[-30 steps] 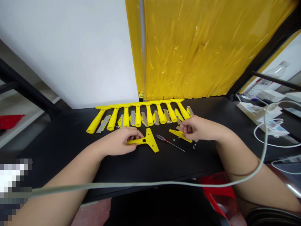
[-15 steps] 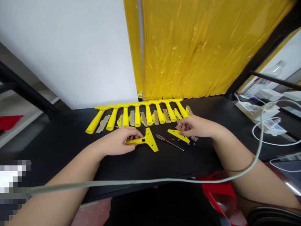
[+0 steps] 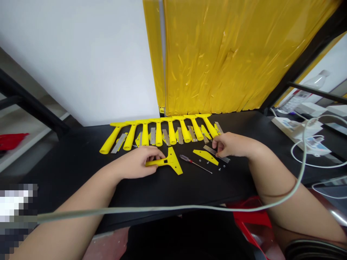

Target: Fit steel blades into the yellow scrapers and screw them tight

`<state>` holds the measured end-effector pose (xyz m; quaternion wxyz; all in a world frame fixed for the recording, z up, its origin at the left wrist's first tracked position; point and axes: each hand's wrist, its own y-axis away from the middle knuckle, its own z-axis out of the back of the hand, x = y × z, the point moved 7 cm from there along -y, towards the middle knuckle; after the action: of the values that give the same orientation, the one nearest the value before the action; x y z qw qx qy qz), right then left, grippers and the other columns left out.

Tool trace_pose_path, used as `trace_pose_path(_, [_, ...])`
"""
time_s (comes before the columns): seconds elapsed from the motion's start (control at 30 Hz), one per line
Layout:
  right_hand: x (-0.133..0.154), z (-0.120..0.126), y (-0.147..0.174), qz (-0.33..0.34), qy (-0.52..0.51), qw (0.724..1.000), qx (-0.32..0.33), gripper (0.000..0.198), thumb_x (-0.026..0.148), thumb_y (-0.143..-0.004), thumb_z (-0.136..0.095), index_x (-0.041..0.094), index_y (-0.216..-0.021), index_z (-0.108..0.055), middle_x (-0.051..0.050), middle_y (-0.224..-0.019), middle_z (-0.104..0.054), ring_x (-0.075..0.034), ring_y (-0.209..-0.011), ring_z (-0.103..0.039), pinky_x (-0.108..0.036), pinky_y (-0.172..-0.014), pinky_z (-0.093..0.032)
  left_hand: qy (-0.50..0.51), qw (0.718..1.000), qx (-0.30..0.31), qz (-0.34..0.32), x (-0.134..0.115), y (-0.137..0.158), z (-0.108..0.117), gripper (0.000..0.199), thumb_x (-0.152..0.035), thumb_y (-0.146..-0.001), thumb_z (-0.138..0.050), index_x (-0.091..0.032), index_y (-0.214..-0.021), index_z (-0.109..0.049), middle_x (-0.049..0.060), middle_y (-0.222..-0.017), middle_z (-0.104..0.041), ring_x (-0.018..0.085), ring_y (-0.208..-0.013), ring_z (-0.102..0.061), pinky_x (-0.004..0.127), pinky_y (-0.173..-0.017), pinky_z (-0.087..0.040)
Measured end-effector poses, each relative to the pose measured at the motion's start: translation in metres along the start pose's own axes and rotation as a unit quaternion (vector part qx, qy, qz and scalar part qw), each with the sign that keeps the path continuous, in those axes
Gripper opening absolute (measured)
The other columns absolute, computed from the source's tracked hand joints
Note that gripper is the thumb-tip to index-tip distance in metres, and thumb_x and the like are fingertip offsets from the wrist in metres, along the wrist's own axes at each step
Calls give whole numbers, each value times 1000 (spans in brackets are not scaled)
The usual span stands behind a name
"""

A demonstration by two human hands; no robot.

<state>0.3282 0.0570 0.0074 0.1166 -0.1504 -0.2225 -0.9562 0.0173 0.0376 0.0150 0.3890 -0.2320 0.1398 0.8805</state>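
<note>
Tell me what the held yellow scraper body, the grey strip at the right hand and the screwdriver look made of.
Scraper body: likely moulded plastic, satin; even yellow, smooth edges.
Grey strip: probably metal, dull; thin and flat.
Screwdriver: shaft apparently metal, thin and silvery; handle perhaps translucent plastic, pale and reddish, too small to be sure.

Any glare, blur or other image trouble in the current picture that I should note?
Head view: pale glints streak the yellow plastic sheeting; head view: the lower left edge is broken into coarse pixel blocks; head view: the screwdriver is readable, but the loose screws are too small for thread detail; head view: the near cable looks soft.
</note>
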Motion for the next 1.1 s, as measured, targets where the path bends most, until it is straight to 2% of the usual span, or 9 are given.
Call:
trace_pose_path(0.17, [-2,-2,2,-3,26,1000,8,28,19,-69,-73,19,-97,-75,-6,-88,-79,-25,-78,-73,-30,-62,-48,-3,1000,-4,-2,-1,0,1,38,-20,-84,-62,-18,-120,-74,5,-91,-71,18,-76,-61,31,-70,-49])
trace_pose_path(0.33, [-3,-4,2,-6,17,1000,14,33,14,-69,-70,18,-101,-74,-5,-93,-78,-23,-79,-72,-29,-65,-50,-5,1000,-15,-10,-3,0,3,37,-20,-83,-63,-19,-119,-74,5,-91,-70,18,-77,-62,31,-71,-50])
trace_pose_path(0.53, [-9,-2,0,-1,34,999,-17,30,12,-69,-71,18,-98,-71,-7,-99,-77,-23,-85,-72,-29,-68,-51,-3,1000,-8,-8,-2,1,1,38,-20,-84,-62,-18,-121,-73,5,-94,-70,18,-78,-62,31,-71,-51])
trace_pose_path(0.8, [-12,-2,-1,6,20,1000,-17,30,12,-67,-70,20,-96,-68,-5,-95,-76,-22,-84,-71,-29,-68,-50,1,1000,-21,-18,-3,0,3,38,-21,-83,-63,-19,-119,-75,5,-94,-72,18,-78,-63,31,-71,-51])
trace_pose_path(1.1, [-20,-6,-7,33,-8,999,1,36,16,-67,-71,19,-103,-70,-6,-98,-75,-23,-87,-70,-30,-74,-53,-1,1000,-20,-14,-3,0,3,38,-20,-83,-63,-19,-119,-75,5,-93,-71,18,-77,-63,31,-71,-50])
